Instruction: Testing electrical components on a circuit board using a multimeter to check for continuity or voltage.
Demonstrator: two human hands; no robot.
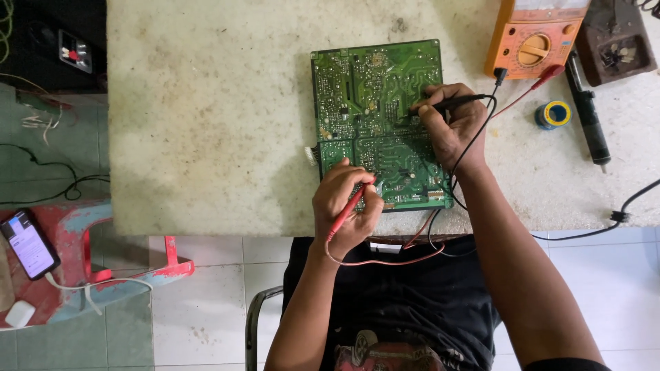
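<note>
A green circuit board (364, 89) lies solder side up on a worn white table (206, 124). My left hand (344, 206) grips a red test probe (352, 205), its tip touching the board's lower left part. My right hand (450, 127) holds a black test probe (457, 103) against the board's right middle. Red and black leads run from the probes to an orange multimeter (533, 38) at the table's far right.
A blue-and-yellow solder spool (553, 114) and a black desoldering pump (588, 113) lie right of the board. A brown tray (615, 41) sits at the far right corner. A phone (29, 244) rests on a red stool at left. A black cable (619, 216) crosses the right edge.
</note>
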